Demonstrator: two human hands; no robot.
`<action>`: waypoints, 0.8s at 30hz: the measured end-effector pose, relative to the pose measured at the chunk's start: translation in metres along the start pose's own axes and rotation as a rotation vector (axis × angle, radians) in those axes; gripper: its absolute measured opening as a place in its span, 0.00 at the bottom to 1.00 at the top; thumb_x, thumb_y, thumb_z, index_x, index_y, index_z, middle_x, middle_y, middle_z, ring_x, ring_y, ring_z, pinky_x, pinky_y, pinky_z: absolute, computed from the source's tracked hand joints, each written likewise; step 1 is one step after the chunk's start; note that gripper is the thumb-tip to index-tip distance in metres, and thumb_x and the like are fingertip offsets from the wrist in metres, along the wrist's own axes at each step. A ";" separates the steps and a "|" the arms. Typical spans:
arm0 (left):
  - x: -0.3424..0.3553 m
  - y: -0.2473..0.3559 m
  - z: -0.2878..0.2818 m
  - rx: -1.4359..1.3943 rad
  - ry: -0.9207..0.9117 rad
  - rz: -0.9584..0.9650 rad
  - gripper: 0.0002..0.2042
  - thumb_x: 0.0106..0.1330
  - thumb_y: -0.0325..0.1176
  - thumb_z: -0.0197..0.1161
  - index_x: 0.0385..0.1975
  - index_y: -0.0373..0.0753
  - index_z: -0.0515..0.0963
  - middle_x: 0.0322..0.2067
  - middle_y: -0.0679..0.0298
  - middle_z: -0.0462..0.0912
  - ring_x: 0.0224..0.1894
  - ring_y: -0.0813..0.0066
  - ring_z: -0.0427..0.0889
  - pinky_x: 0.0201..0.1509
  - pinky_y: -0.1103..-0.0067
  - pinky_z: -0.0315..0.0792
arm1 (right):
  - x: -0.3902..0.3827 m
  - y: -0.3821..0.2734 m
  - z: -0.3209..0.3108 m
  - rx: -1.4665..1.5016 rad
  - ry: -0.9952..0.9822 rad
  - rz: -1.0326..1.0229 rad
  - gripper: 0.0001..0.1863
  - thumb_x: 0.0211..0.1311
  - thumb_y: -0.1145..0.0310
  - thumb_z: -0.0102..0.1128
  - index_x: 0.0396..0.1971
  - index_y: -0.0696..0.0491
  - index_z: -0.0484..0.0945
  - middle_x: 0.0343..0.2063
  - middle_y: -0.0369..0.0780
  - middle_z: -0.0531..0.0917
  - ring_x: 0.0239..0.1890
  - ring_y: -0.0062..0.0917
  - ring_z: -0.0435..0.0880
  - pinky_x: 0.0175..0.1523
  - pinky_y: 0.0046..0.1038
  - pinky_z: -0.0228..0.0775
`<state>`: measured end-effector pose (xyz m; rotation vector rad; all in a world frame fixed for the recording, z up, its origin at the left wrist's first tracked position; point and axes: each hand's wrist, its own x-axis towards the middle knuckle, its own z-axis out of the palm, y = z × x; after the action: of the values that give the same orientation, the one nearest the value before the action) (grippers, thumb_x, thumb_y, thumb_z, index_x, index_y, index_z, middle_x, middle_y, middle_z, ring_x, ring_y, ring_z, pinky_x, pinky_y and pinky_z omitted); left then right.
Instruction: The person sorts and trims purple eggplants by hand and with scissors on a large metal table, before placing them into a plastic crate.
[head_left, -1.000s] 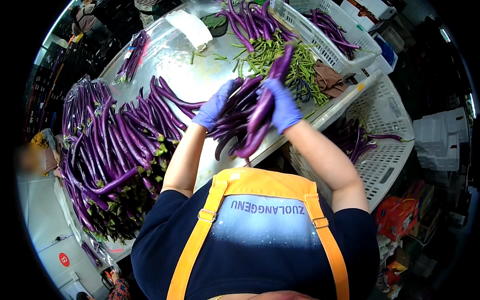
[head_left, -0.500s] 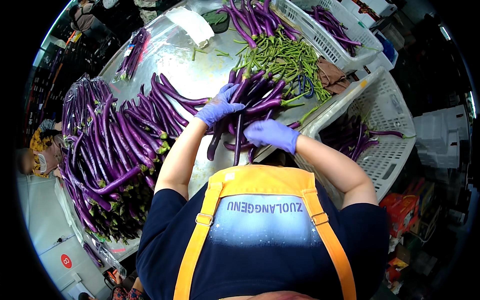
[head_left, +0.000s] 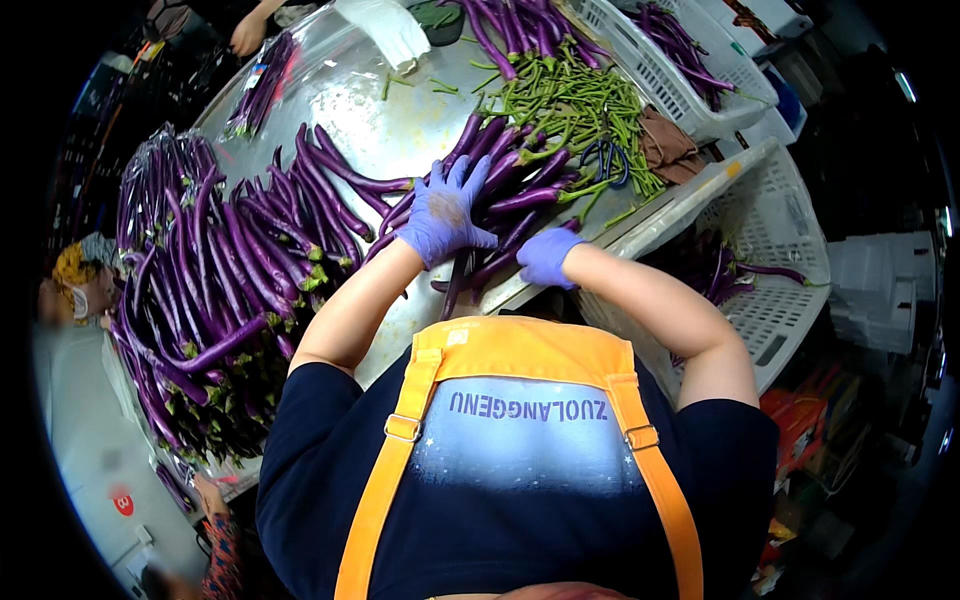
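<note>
My left hand (head_left: 447, 212), in a purple glove with a brown smudge on its back, lies spread over a loose heap of long purple eggplants (head_left: 520, 197). Its fingers are apart and rest on the eggplants. My right hand (head_left: 548, 257), gloved alike, is curled at the heap's near right side, by the table edge. Whatever its fingers hold, if anything, is hidden. Beyond this heap lies a pile of green stem cuttings (head_left: 575, 105), with dark-handled scissors (head_left: 605, 163) at its near side.
A large stack of eggplants (head_left: 215, 290) fills the table's left, some in clear plastic. More eggplants (head_left: 520, 30) lie at the far edge. White crates (head_left: 785, 250) with eggplants stand at right, beside a brown cloth (head_left: 668, 145). Another person's hand (head_left: 247, 36) shows at far left.
My left hand has shifted from gripping among the eggplants to lying spread over them. My right hand has moved slightly right. Another person's hand has appeared at the far left.
</note>
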<state>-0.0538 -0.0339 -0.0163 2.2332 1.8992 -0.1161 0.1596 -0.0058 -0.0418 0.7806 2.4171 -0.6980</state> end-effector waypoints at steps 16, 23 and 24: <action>-0.050 -0.044 0.044 0.008 0.382 -0.171 0.31 0.64 0.44 0.68 0.67 0.42 0.70 0.51 0.57 0.82 0.46 0.58 0.83 0.48 0.65 0.77 | 0.044 0.197 -0.060 0.378 0.443 0.676 0.38 0.51 0.52 0.77 0.56 0.61 0.74 0.51 0.53 0.85 0.56 0.46 0.84 0.61 0.39 0.75; -0.064 0.000 0.046 -0.022 0.607 -0.155 0.35 0.66 0.56 0.63 0.67 0.40 0.70 0.66 0.49 0.71 0.69 0.45 0.67 0.71 0.48 0.57 | 0.060 0.198 -0.051 0.183 0.390 0.843 0.40 0.53 0.56 0.77 0.62 0.57 0.68 0.56 0.56 0.82 0.59 0.50 0.82 0.63 0.43 0.75; -0.068 0.008 0.044 -0.062 0.636 -0.072 0.35 0.66 0.57 0.64 0.66 0.37 0.71 0.66 0.48 0.70 0.70 0.43 0.66 0.72 0.49 0.58 | 0.058 0.199 -0.053 0.161 0.397 0.811 0.41 0.53 0.56 0.77 0.63 0.56 0.67 0.57 0.56 0.81 0.60 0.50 0.82 0.64 0.42 0.75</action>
<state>-0.0541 -0.1103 -0.0453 2.3355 2.2258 0.7139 0.2296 0.1878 -0.0991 1.9536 2.0665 -0.4224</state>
